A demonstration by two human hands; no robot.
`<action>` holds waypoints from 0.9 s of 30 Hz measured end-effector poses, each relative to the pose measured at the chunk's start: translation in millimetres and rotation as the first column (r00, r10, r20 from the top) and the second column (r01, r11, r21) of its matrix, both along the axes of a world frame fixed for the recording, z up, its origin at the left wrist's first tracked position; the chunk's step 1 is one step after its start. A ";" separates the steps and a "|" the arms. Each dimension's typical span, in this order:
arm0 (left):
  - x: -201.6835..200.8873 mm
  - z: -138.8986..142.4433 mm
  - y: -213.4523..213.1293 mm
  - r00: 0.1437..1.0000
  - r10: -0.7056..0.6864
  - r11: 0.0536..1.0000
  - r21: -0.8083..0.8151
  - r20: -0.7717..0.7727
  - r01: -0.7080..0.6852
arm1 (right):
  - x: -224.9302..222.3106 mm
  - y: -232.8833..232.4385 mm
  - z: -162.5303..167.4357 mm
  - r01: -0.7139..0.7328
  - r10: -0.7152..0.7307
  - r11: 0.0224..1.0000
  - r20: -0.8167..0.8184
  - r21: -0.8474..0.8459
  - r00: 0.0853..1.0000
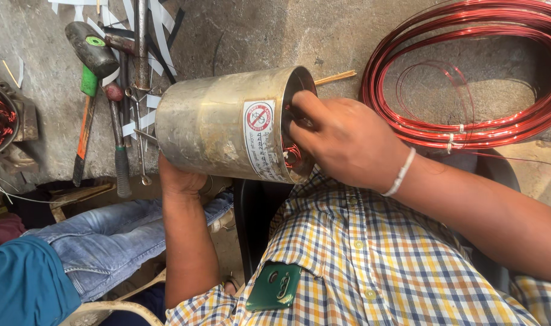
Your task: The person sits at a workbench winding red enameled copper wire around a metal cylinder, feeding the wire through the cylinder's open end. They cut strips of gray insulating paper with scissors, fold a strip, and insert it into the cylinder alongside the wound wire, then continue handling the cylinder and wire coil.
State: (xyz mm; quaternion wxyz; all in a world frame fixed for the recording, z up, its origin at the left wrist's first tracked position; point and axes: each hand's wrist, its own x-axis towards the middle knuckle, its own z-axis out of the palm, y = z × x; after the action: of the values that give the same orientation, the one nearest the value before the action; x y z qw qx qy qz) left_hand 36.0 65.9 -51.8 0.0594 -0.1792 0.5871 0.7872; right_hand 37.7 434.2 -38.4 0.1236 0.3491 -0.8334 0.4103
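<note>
The metal cylinder (227,124) is held on its side, level above the lap, its open end turned toward the wearer so that the inside can be reached and looked into. It is propped from below by the left hand (180,180), whose palm is pressed against the underside near the far end; the fingers are wrapped around the back of the shell and are mostly hidden, so only a supporting grasp can be made out, not how tightly it is closed. The right hand (342,140) is laid over the open mouth, fingers bent and pushed down inside the rim, where red copper winding (292,154) is seen. What exactly is pinched by the fingertips cannot be told, as they are buried in the opening.

A white label with a red round symbol is stuck on the shell near the mouth, facing up. A large coil of red wire (468,78) is laid flat on the concrete slab (40,90), just beside the working hand, within easy reach. On the far side, a hammer (89,54) with a green and orange handle and several slim hand tools (119,139) are lined up near the slab's edge. A green phone (274,286) is tucked in the checked shirt's pocket. Another person's knee in jeans (106,241) is seen alongside.
</note>
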 end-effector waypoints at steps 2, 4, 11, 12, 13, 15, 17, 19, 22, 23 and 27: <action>0.8 0.5 2.1 1.000 -0.014 1.000 0.021 0.010 0.014 | -0.1 0.4 1.2 0.008 -0.009 1.000 -0.062 -0.024 0.998; 3.2 1.6 5.0 1.000 -0.006 1.000 0.022 -0.019 0.006 | -0.8 -2.1 2.5 0.000 -0.001 1.000 -0.037 -0.011 0.999; 0.2 6.7 10.2 0.999 -0.015 0.999 -0.034 -0.036 0.014 | -1.9 0.9 5.2 0.006 -0.006 1.000 0.019 -0.016 1.000; 0.2 6.7 11.2 0.999 0.030 0.998 0.049 0.025 -0.031 | -2.0 1.5 6.1 0.014 -0.014 1.000 0.000 -0.025 1.000; -0.4 6.6 11.9 1.000 0.004 1.000 -0.011 -0.005 -0.004 | -2.2 1.9 7.0 0.011 -0.011 1.000 0.004 0.002 1.000; 1.3 6.5 14.4 0.997 -0.058 0.990 -0.134 -0.050 0.051 | -3.3 0.1 9.4 0.011 -0.012 0.999 0.023 0.053 1.000; 3.5 7.6 16.1 0.992 -0.066 0.969 -0.244 -0.107 0.038 | -5.9 -5.8 12.2 0.009 -0.009 1.000 0.038 -0.001 0.999; 3.4 9.0 17.2 0.994 -0.041 0.979 -0.203 -0.102 0.019 | -6.7 -4.9 14.8 0.014 -0.014 1.000 0.044 -0.009 0.999; 1.3 10.3 18.5 1.000 0.025 0.999 -0.024 -0.014 -0.025 | -5.5 0.1 16.6 0.014 -0.016 0.999 0.050 0.034 0.999; 0.4 10.1 18.9 0.999 0.030 0.999 -0.034 -0.014 -0.031 | -5.0 2.4 16.2 0.011 -0.013 0.999 0.046 0.046 0.999; 6.4 7.4 19.3 0.987 -0.007 0.964 -0.263 -0.161 -0.036 | -8.0 -6.8 10.1 0.008 -0.008 0.999 -0.012 -0.037 1.000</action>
State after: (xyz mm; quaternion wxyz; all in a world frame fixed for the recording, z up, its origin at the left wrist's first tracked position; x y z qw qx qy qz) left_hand 42.3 85.1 -44.4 -0.0185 -0.1257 0.6886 0.7140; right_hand 29.8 427.3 -28.3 0.1368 0.3459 -0.8263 0.4230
